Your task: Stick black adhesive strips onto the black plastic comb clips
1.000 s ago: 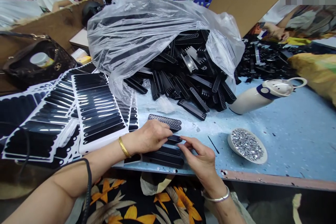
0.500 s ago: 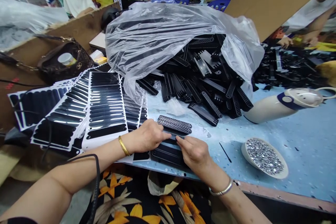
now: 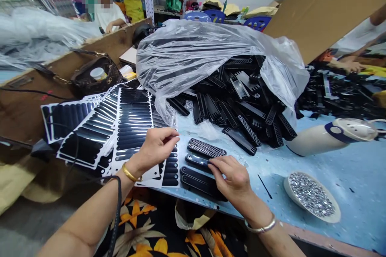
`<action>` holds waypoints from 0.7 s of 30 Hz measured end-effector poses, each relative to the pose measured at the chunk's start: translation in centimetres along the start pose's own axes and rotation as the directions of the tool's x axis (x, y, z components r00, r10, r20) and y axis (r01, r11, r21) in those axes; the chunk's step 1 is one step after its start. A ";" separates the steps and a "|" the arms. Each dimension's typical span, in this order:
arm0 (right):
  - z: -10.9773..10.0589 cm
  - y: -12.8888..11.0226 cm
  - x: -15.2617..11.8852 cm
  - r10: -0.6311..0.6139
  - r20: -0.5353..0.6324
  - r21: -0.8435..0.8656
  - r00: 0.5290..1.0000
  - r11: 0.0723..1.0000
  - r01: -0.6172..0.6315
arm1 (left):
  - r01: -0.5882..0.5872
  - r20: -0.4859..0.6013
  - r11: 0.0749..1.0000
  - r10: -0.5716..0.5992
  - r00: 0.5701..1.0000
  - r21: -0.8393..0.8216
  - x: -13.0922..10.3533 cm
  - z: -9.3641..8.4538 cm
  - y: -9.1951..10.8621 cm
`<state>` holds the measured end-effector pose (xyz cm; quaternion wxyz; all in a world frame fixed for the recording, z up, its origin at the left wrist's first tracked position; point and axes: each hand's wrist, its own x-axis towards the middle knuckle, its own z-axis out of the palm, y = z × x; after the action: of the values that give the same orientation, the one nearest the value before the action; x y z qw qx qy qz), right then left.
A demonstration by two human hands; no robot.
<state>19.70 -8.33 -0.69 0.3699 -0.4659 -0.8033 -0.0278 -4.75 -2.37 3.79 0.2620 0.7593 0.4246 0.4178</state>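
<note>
The right hand (image 3: 230,174) is pinching, thumb and forefinger close together, the right end of a glossy black piece (image 3: 195,160) on the desk (image 3: 271,160). The left hand (image 3: 159,144) is hovering at 10 o'clock from it over the sheets (image 3: 134,118), fingertips nearly meeting; whether they are holding anything, I cannot tell. At 1 o'clock, patterned pieces (image 3: 207,147) are lying just beside it; at 6, dark pieces (image 3: 197,182) are partly hiding behind the right hand. A bottle (image 3: 319,138) is running off-frame near 3.

Brightly lit; streaked with glare on glossy black round-ended strips (image 3: 134,123) and crumpled clear plastic bag (image 3: 177,48); blurred toward upper left.
</note>
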 end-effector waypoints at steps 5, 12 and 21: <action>2.8 -0.3 0.6 -0.039 0.044 0.000 0.998 0.999 0.039 | -0.077 -0.016 0.997 0.077 0.997 0.016 -4.1 0.4 -0.5; 3.6 -0.3 0.7 0.114 0.191 0.095 0.975 0.987 -0.134 | 0.141 0.184 0.976 -0.172 0.968 0.166 -3.2 4.0 -2.1; 4.7 -0.6 2.1 0.247 0.419 0.046 0.874 0.955 -0.293 | 0.157 0.366 0.975 -0.205 0.908 0.159 -1.3 5.4 -2.3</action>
<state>15.97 -5.37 -2.59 0.2186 -0.5482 -0.7901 0.1657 -1.49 -2.60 -1.30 0.3287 0.7980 0.4599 0.2090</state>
